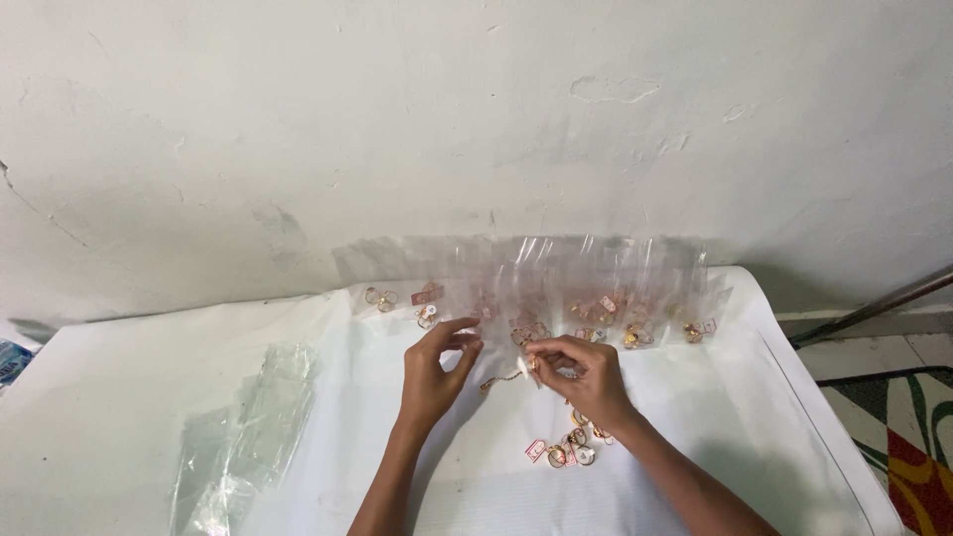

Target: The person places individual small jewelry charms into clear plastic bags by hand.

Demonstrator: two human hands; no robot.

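My left hand (437, 369) and my right hand (581, 375) meet over a white table (149, 397). Between them they hold a small clear plastic bag (501, 359). A thin gold piece of jewellery (506, 377) hangs from my right fingertips at the bag's mouth. Whether it is inside the bag I cannot tell. Just under my right wrist lies a small heap of gold rings with pink tags (568, 447).
A row of clear bags holding gold jewellery (556, 298) leans against the rough white wall at the table's back. A pile of empty clear bags (248, 437) lies at the left. A patterned floor mat (903, 437) and a metal rod (884, 303) are at the right.
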